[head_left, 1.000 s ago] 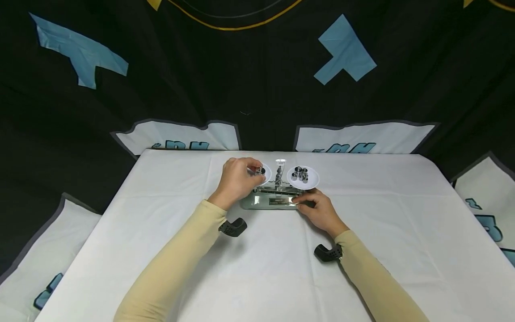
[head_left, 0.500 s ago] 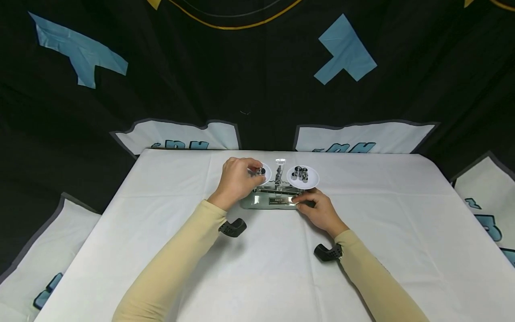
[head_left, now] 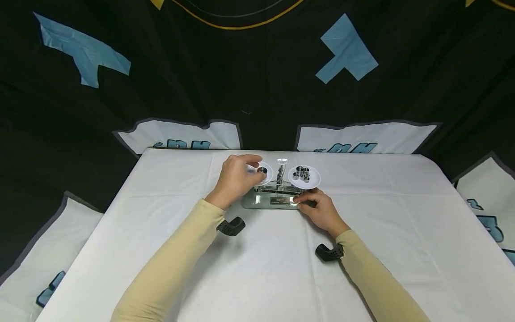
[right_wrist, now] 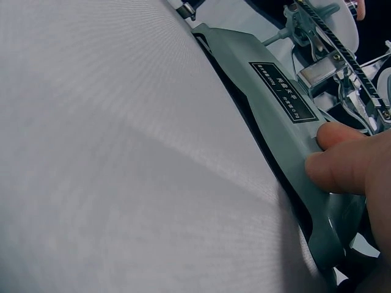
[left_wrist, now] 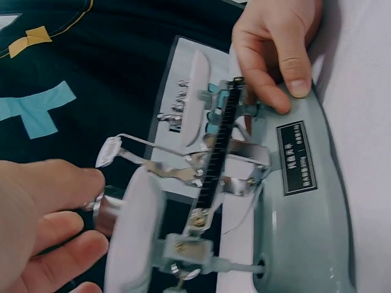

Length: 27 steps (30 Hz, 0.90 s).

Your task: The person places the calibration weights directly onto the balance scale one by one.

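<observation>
A pale green balance scale (head_left: 261, 203) with two white pans stands at the table's far side. On its left pan (left_wrist: 137, 238) sits a shiny metal weight (left_wrist: 106, 215). My left hand (head_left: 235, 178) surrounds this weight with thumb and fingers spread; a gap shows between the forefinger and the weight. Several metal weights (head_left: 301, 173) stand together on the right pan (head_left: 315, 180). My right hand (head_left: 319, 211) grips the right end of the base, thumb and forefinger on its upper face in the right wrist view; the other fingers are mostly hidden.
The scale's upright pointer (head_left: 280, 172) rises between the pans, behind a black graduated beam (left_wrist: 220, 146). A white cloth (head_left: 257, 268) covers the table. Behind its far edge hangs a black curtain (head_left: 225, 80).
My left forefinger has lifted away from the weight, and the thumb and fingers have spread wider. The right hand stays on the base. The head view has shifted slightly.
</observation>
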Each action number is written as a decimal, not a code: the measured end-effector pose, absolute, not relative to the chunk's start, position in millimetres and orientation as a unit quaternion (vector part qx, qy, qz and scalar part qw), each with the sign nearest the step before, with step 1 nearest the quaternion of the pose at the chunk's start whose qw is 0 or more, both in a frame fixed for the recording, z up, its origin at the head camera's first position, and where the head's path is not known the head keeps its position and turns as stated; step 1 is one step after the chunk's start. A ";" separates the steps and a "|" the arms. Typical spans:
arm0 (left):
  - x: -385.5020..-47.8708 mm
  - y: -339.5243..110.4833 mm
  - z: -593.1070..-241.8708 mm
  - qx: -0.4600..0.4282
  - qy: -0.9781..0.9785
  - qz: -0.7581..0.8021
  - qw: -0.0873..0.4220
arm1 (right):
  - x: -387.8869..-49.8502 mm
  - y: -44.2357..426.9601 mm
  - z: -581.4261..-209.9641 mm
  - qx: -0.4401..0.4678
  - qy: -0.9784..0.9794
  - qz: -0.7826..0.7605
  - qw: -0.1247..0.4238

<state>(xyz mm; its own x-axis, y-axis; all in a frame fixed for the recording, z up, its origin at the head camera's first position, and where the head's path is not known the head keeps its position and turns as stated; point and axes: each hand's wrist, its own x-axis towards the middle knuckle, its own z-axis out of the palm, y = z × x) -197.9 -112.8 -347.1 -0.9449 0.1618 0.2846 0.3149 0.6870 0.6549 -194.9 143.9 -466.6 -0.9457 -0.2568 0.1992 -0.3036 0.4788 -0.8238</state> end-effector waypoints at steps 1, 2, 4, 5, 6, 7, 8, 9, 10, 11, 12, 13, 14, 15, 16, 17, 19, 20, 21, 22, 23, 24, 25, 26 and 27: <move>-197.6 -114.7 -344.9 -0.130 -0.911 -0.378 0.103 | -194.9 144.1 -466.5 0.163 -0.859 0.484 0.024; -197.6 -117.0 -342.5 -0.128 -0.910 -0.381 0.104 | -194.9 144.2 -466.4 0.163 -0.859 0.485 0.024; -197.4 -122.3 -337.3 -0.120 -0.909 -0.386 0.101 | -195.0 144.5 -466.2 0.163 -0.859 0.485 0.024; -197.5 -125.6 -334.6 -0.117 -0.909 -0.386 0.102 | -195.0 144.7 -466.2 0.164 -0.859 0.485 0.024; -197.3 -129.2 -331.9 -0.113 -0.910 -0.385 0.102 | -195.1 145.0 -466.2 0.164 -0.859 0.485 0.024; -197.3 -133.2 -329.3 -0.109 -0.911 -0.384 0.103 | -195.2 145.2 -466.3 0.164 -0.859 0.485 0.024; -197.6 -137.4 -327.0 -0.106 -0.911 -0.384 0.105 | -195.3 145.4 -466.4 0.164 -0.859 0.485 0.024; -197.9 -141.7 -325.0 -0.103 -0.912 -0.382 0.107 | -195.5 145.6 -466.5 0.165 -0.858 0.486 0.024; -198.2 -146.4 -323.3 -0.100 -0.913 -0.380 0.110 | -195.8 145.7 -466.7 0.165 -0.859 0.485 0.025; -198.3 -151.0 -322.1 -0.096 -0.914 -0.379 0.112 | -196.1 145.8 -466.7 0.165 -0.859 0.485 0.025; -198.2 -155.6 -321.1 -0.092 -0.915 -0.376 0.112 | -196.4 145.9 -466.8 0.165 -0.858 0.485 0.025; -198.5 -160.1 -320.9 -0.087 -0.916 -0.374 0.112 | -196.7 145.9 -467.0 0.165 -0.858 0.486 0.025; -198.6 -164.5 -321.0 -0.081 -0.917 -0.373 0.111 | -196.9 145.9 -467.0 0.165 -0.858 0.486 0.024; -198.5 -168.6 -321.6 -0.073 -0.919 -0.372 0.108 | -197.2 145.8 -467.0 0.165 -0.857 0.487 0.024; -198.5 -172.4 -322.6 -0.066 -0.921 -0.371 0.104 | -197.3 145.8 -467.0 0.166 -0.857 0.487 0.024; -198.6 -176.0 -324.2 -0.058 -0.922 -0.369 0.099 | -197.4 145.6 -466.9 0.166 -0.857 0.487 0.024; -199.0 -182.6 -329.0 -0.044 -0.925 -0.366 0.088 | -197.4 145.3 -466.7 0.167 -0.857 0.487 0.025; -199.0 -185.3 -332.0 -0.035 -0.927 -0.364 0.079 | -197.3 145.1 -466.6 0.167 -0.857 0.487 0.025; -198.8 -187.5 -335.7 -0.026 -0.930 -0.360 0.069 | -197.2 144.9 -466.5 0.168 -0.857 0.486 0.026; -198.6 -189.4 -339.9 -0.020 -0.933 -0.354 0.059 | -196.9 144.7 -466.4 0.168 -0.858 0.485 0.026; -198.4 -190.8 -344.4 -0.014 -0.936 -0.347 0.048 | -196.7 144.6 -466.4 0.168 -0.858 0.484 0.026; -197.7 -191.5 -349.1 -0.010 -0.940 -0.340 0.036 | -196.4 144.4 -466.4 0.167 -0.859 0.484 0.025; -196.9 -191.6 -354.0 -0.005 -0.943 -0.331 0.023 | -196.1 144.3 -466.5 0.166 -0.859 0.483 0.025; -196.5 -191.6 -359.4 -0.003 -0.947 -0.321 0.013 | -195.8 144.1 -466.6 0.165 -0.859 0.483 0.024; -195.6 -191.4 -364.4 -0.003 -0.951 -0.310 0.003 | -195.6 143.9 -466.7 0.165 -0.860 0.483 0.024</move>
<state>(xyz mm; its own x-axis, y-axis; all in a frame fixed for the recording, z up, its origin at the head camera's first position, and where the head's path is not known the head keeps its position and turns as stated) -195.6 -191.4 -364.4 -1.0000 0.0028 0.0081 0.0070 0.8073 0.5901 -195.6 143.9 -466.7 -0.9445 -0.2607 0.2000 -0.3064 0.4788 -0.8227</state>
